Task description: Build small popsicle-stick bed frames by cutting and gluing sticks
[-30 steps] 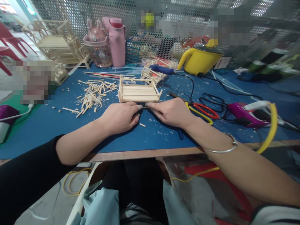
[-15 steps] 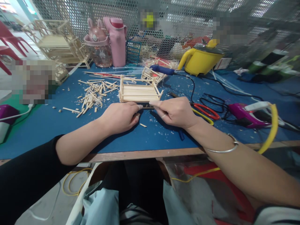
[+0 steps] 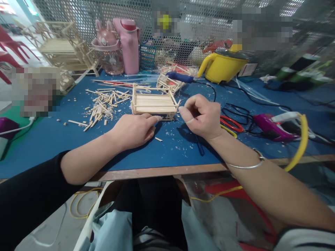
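Observation:
A miniature bench [image 3: 156,103] of pale wooden sticks, with a slatted seat and rails, stands on the blue table top. At its lower front edge my left hand [image 3: 134,129] rests on the table, fingers bent and closed against the bench's front left. Off the front right corner my right hand [image 3: 202,116] hangs a little above the table, apart from the bench, its fingers curled with thumb and forefinger together. Whether a small piece is between them is hidden. Pale covers sit on my fingertips. One short stick [image 3: 158,139] lies in front of the bench.
Left of the bench lies a pile of cut sticks [image 3: 101,106]. Behind stand a pink bottle [image 3: 131,48], a clear jar [image 3: 111,59] and a yellow pot [image 3: 225,68]. A blue-handled glue tool [image 3: 180,77], red-handled scissors [image 3: 231,123] and a purple glue gun [image 3: 274,127] with cords lie rightward.
My right hand has lifted from the bench's lower front and moved right, uncovering the front right corner. My left hand stays almost where it was.

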The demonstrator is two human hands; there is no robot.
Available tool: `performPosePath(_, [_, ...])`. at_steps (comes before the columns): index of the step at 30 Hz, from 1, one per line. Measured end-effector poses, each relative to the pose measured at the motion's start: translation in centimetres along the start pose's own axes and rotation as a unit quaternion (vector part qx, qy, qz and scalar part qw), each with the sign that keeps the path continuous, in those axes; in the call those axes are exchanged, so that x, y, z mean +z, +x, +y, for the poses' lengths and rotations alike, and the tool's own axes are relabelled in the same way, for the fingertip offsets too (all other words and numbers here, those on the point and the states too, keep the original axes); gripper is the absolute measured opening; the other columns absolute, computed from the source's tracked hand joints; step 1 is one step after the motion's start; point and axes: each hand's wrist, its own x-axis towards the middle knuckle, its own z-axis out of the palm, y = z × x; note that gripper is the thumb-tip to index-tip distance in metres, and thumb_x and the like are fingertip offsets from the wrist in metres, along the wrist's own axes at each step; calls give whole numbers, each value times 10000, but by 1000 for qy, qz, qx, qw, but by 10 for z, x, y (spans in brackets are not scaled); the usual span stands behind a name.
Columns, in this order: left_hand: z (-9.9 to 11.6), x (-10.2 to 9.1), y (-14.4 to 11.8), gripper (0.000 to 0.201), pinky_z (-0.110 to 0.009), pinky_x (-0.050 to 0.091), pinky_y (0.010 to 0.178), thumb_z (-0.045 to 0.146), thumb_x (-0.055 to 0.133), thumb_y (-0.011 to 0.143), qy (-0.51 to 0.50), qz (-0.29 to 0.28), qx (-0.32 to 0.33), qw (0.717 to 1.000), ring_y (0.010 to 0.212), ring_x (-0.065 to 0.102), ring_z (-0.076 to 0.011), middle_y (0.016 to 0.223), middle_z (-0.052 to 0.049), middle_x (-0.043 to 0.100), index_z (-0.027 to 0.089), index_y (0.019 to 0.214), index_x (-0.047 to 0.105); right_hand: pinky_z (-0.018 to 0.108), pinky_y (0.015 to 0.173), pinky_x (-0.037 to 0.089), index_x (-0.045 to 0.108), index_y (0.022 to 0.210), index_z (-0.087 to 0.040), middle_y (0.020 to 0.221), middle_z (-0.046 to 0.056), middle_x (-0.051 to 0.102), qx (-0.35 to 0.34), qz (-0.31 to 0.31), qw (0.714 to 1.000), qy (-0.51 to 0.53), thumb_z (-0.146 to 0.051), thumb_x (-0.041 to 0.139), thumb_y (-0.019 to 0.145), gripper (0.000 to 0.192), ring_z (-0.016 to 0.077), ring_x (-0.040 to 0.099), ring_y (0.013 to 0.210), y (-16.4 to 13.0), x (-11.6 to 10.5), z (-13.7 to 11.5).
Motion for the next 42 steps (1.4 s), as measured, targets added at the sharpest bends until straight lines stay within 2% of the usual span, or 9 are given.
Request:
performPosePath(4, [1,1,1,467,-292,473,563,348,352,913,17,5,3,1000,894,672,-239,1161,-25,655,294,1370,431,236,505,369,551,693,-192,539,-39,509,6,-2,1000,7,-300,563,810,160,88,444,462,0,1,0])
performPosePath(15, [14,-2,7,479,-328,483,608,287,306,919,30,-29,-38,998,823,675,-257,1102,-96,653,263,1379,436,242,531,385,570,699,-190,560,-18,546,5,-42,999,-10,-317,523,834,191,101,476,493,0,0,-4])
performPosePath(22, [16,-3,8,481,-332,479,609,271,296,922,34,-44,-46,997,810,678,-255,1091,-96,638,280,1389,411,245,558,393,583,703,-178,574,-16,557,3,-49,999,13,-313,517,836,200,99,492,505,1,-1,-3])
performPosePath(29, [18,-4,7,476,-316,458,553,267,301,918,51,-36,-41,997,776,679,-261,1050,-92,647,256,1378,421,247,554,386,595,711,-179,576,-13,559,7,-56,998,15,-315,498,850,218,102,489,518,1,-2,-3])
performPosePath(42, [18,-4,7,485,-335,476,612,259,308,916,40,-51,-49,997,808,677,-262,1090,-102,635,259,1392,405,253,567,385,623,692,-171,590,4,588,-3,-76,997,16,-314,475,860,266,111,505,536,2,-1,-3])
